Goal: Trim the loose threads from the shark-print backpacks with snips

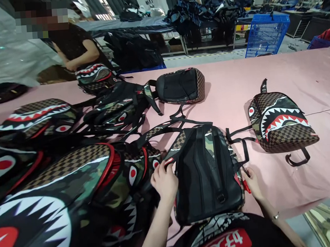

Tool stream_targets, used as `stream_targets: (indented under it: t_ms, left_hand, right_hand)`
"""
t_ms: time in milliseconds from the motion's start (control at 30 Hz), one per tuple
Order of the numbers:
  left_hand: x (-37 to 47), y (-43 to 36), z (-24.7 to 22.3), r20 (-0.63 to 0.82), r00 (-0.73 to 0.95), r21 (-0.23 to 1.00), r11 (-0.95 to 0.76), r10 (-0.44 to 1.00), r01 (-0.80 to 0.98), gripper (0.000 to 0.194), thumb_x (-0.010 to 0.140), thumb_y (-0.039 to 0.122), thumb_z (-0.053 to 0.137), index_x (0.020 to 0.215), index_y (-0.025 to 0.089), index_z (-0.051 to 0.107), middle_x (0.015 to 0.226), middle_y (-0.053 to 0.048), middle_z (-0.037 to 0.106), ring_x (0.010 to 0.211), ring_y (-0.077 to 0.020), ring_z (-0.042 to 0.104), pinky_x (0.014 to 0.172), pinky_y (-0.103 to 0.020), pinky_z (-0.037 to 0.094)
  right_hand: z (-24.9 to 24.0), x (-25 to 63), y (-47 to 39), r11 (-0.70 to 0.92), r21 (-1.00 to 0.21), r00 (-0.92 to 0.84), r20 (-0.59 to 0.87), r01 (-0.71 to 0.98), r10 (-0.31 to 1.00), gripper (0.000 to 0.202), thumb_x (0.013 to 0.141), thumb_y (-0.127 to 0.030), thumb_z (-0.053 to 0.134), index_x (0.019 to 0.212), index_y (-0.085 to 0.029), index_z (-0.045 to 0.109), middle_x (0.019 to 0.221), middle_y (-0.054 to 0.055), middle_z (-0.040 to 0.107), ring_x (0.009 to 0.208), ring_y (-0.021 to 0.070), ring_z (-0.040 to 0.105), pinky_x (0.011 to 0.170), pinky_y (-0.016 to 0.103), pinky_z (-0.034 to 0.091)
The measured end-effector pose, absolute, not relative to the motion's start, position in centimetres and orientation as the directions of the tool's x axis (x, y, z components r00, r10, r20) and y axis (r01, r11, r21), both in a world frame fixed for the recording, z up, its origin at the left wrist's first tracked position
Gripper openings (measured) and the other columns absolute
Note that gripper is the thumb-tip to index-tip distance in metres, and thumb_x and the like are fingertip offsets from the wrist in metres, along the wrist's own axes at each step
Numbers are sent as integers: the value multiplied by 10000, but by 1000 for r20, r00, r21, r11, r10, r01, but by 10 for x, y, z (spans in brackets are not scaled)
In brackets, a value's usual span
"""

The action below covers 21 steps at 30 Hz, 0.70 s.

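In front of me a black backpack (196, 181) lies with its padded back panel facing up, on the pink table. My left hand (165, 180) is closed at its left side, on the shoulder strap (175, 148) near a small red label. At the opposite side my right hand (252, 184) pinches a thin black webbing strap (245, 155). A bit of red fabric (246, 186) shows beside the right fingers. Close to my left hand, a camouflage backpack (134, 170) with red-and-white eyes lies in a pile.
Large shark-mouth backpacks (81, 182) crowd the left side. Another shark-face backpack (283, 121) rests on the pink table (317, 79) at right, and one (181, 85) lies beyond mine. A person (77, 47) stands across the table. A blue crate (267, 33) stands behind it.
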<state>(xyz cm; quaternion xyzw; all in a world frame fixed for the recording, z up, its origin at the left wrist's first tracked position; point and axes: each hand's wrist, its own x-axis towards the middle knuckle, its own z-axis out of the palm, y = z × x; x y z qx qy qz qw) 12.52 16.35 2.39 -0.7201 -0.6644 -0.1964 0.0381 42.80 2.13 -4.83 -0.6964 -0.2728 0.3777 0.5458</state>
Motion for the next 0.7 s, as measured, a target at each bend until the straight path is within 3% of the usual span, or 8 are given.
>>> stream_targets:
  t_ms: [167,300,400,500,700]
  left_hand:
    - [157,156,8,123,423,319,-439,898,840,254,798,262,515,1006,170,629,1157,-138,580,1075,-287,508,935,-442,380]
    - [216,151,-15,72,594,372,-574,801,729,468,800,279,525,1250,168,465,1345,-126,448,1259,-255,374,1064,-449,256]
    - [242,154,-30,44,633,391,-596,773,701,446,833,251,462,1253,102,452,1366,-180,405,1283,-277,341,1047,-474,281]
    - [243,157,-38,19,657,394,-609,754,688,372,824,164,436,1161,34,522,1265,-226,496,1231,-294,411,1025,-469,318]
    - [216,146,-38,11,697,392,-645,717,656,280,835,78,383,973,137,619,985,-93,643,987,-177,561,931,-310,424]
  right_hand:
    - [-52,420,28,-251,-967,523,-234,-41,820,358,730,-482,592,810,-133,573,756,42,594,672,163,535,640,276,439]
    - [-52,423,30,-226,-974,510,-211,-34,834,369,722,-477,594,835,-126,598,777,65,618,716,194,558,663,298,447]
    - [-53,423,27,-217,-975,511,-206,-39,835,379,723,-459,602,903,-125,599,868,90,634,783,214,574,726,322,450]
    - [-54,420,22,-252,-968,522,-221,-13,824,395,729,-457,603,945,-126,599,925,104,636,837,227,578,774,335,444]
    - [-52,419,22,-276,-961,512,-236,3,826,421,737,-504,573,905,-119,605,859,85,642,785,217,583,729,316,455]
